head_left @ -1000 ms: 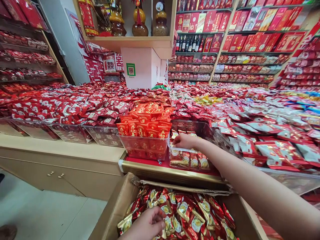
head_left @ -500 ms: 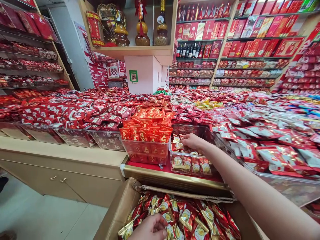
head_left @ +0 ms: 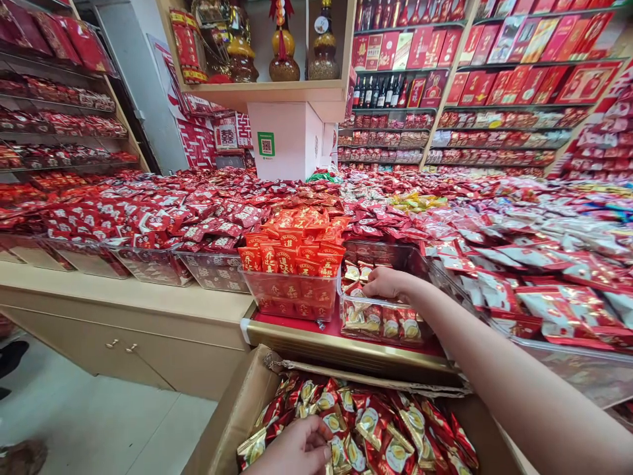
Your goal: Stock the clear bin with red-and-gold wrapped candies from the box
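Observation:
My right hand point(head_left: 388, 284) reaches into a clear plastic bin point(head_left: 383, 336) partly filled with small red and gold packets point(head_left: 390, 322). Its fingers are bent down over the packets; whether they pinch one is too small to tell. Low in the view, my left hand point(head_left: 301, 445) rests over a cardboard box point(head_left: 222, 422) of red and gold wrapped sweets point(head_left: 370, 422). The fingers of that hand are curled together at the sweets, and what they hold, if anything, is hidden. Left of the bin stands another clear bin with orange-red packets point(head_left: 297, 264).
Bins heaped with red packets point(head_left: 148, 211) line the counter point(head_left: 198, 290) to the left, and white-red packets point(head_left: 554, 310) are piled at the right. A gold counter edge point(head_left: 346, 346) runs between bin and box. Shelves with bottles and red boxes point(head_left: 420, 49) stand behind.
My right hand has shifted slightly within the bin, and more packets show at its left. My left hand stays at about the same spot over the sweets. The camera view has moved a little.

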A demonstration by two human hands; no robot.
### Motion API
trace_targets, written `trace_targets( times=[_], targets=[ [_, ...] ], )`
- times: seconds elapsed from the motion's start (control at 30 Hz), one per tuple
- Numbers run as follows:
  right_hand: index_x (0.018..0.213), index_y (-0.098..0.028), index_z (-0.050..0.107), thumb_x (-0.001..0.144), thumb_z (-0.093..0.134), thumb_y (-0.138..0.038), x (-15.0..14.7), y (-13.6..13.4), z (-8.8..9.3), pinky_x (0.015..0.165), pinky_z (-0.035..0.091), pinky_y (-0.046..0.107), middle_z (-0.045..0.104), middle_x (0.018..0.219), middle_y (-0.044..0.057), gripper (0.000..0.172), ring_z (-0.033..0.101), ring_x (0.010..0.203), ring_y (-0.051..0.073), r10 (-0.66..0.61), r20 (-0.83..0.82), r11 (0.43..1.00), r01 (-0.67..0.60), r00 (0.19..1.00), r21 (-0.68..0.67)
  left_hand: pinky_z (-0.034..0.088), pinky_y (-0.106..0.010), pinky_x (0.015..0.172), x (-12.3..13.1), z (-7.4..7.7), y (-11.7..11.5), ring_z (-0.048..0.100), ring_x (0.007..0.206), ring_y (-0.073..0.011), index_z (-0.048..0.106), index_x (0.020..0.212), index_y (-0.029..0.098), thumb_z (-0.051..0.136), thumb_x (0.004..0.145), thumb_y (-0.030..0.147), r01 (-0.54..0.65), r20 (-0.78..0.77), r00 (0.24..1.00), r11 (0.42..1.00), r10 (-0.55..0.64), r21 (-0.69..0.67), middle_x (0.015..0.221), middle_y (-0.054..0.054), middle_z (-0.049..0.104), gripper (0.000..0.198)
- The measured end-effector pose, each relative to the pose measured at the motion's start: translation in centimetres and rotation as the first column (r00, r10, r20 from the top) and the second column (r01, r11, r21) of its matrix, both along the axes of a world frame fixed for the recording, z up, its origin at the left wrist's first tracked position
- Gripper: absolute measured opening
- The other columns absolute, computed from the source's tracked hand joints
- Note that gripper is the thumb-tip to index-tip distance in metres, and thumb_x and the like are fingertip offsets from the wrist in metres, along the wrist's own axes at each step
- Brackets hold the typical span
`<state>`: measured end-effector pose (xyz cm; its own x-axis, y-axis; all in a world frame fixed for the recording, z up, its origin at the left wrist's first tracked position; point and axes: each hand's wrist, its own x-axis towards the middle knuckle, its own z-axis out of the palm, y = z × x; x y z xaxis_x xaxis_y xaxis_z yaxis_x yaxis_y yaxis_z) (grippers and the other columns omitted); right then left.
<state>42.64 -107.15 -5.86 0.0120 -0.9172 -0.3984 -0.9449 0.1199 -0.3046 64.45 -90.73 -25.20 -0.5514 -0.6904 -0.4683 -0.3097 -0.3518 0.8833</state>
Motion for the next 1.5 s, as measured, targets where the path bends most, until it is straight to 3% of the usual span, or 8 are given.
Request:
trace_targets(
  times=[0.2,0.33,0.43,0.7,0.97,1.3,1.5],
  targets=[
    [0.058,-0.017,0.061,0.058,0.062,-0.030,-0.2,-0.6,-0.1,0.049,0.034,0.022,0.058,0.059,0.000,0.013,0.052,0.060,0.014,0.181,-0.099,0.983,-0.177,0.978,0.054,0.038,-0.024,0.056,0.2,-0.6,0.0,0.053,0.059,-0.0117,0.052,0.086,0.016,0.051,0.069,0.022,-0.002,0.022,1.000,1.000,0.002,-0.029,0.067,0.003,0.051,0.018],
    [0.077,-0.016,0.064,0.068,0.054,-0.033,0.0,-0.7,-0.3,0.052,0.037,0.023,0.064,0.075,0.005,0.021,0.057,0.069,0.016,0.130,-0.160,0.989,-0.139,0.979,-0.045,0.039,-0.025,0.058,0.1,-0.5,0.1,0.053,0.061,-0.0122,0.053,0.085,0.016,0.052,0.069,0.022,0.005,0.022,1.000,0.999,-0.004,-0.045,0.069,0.002,0.052,0.018],
    [0.092,-0.019,0.061,0.068,0.058,-0.034,0.3,-0.8,-0.7,0.060,0.039,0.021,0.065,0.088,0.003,0.029,0.058,0.080,0.015,0.175,-0.141,0.976,-0.190,0.974,-0.108,0.038,-0.025,0.058,0.0,-0.6,0.1,0.052,0.060,-0.0118,0.052,0.084,0.016,0.051,0.068,0.020,-0.003,0.023,1.000,0.999,0.004,-0.038,0.068,0.003,0.050,0.017],
    [0.100,-0.020,0.061,0.048,0.076,-0.034,0.8,-1.2,-1.2,0.064,0.042,0.023,0.065,0.097,0.006,0.057,0.059,0.085,0.021,0.303,-0.110,0.953,-0.299,0.947,0.048,0.033,-0.022,0.055,-0.1,0.0,-0.4,0.046,0.058,-0.0100,0.051,0.080,0.017,0.054,0.064,0.019,0.059,0.037,0.998,0.998,-0.058,-0.034,0.062,0.006,0.046,0.016],
    [0.084,-0.020,0.064,0.064,0.066,-0.039,0.9,-0.3,-0.3,0.059,0.041,0.020,0.067,0.083,0.001,0.028,0.060,0.078,0.015,0.305,-0.035,0.952,-0.304,0.952,0.025,0.038,-0.025,0.058,0.0,-1.1,0.1,0.053,0.060,-0.0123,0.052,0.085,0.016,0.050,0.068,0.020,0.027,0.031,0.999,0.998,-0.025,-0.060,0.066,0.003,0.050,0.018],
    [0.073,-0.020,0.059,0.048,0.075,-0.043,1.4,-0.5,0.1,0.048,0.035,0.021,0.064,0.074,0.001,0.037,0.057,0.070,0.017,0.301,-0.088,0.954,-0.297,0.950,0.047,0.039,-0.025,0.059,-0.1,0.6,-0.2,0.053,0.060,-0.0125,0.051,0.085,0.015,0.050,0.069,0.022,0.044,0.050,0.998,0.998,-0.041,-0.053,0.068,0.002,0.051,0.018],
    [0.076,-0.021,0.060,0.058,0.067,-0.048,1.4,-0.4,-0.2,0.053,0.038,0.020,0.065,0.080,0.001,0.034,0.058,0.074,0.015,0.294,-0.117,0.954,-0.298,0.949,-0.016,0.038,-0.024,0.057,0.0,0.1,-0.1,0.053,0.059,-0.0119,0.051,0.085,0.015,0.051,0.069,0.022,0.042,0.031,0.999,0.998,-0.040,-0.054,0.067,0.003,0.050,0.018]
  ],
)
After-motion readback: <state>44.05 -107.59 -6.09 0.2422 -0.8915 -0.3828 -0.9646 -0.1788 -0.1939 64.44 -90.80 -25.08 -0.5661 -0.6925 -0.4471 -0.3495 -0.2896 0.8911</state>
